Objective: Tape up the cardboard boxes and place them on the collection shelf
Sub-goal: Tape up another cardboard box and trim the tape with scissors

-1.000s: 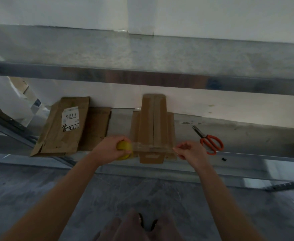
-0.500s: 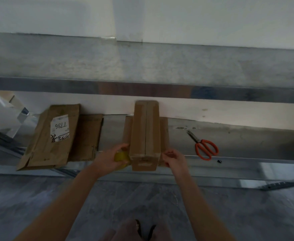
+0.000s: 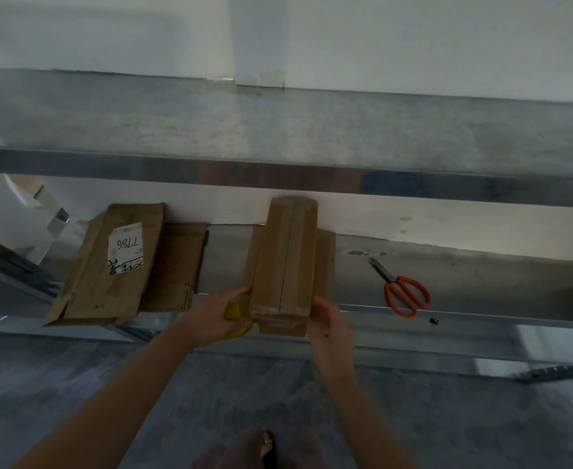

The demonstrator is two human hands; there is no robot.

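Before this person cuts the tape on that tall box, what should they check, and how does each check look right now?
1. Tape laid across the near end of the cardboard box: ok, a clear band shows there.
2. Tape roll held: ok, in the left hand.
3. Box steadied: ok, the right hand presses its side.
4. Scissors within reach: ok, probably; on the shelf to the right.
5. Lengthwise top seam sealed: cannot tell.
6. A hand free for the scissors: not ok, both are busy.

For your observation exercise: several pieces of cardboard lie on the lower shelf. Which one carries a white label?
The flattened cardboard farthest left, with "7786" handwritten on its label. The flat piece beside it and the box between the hands show none.
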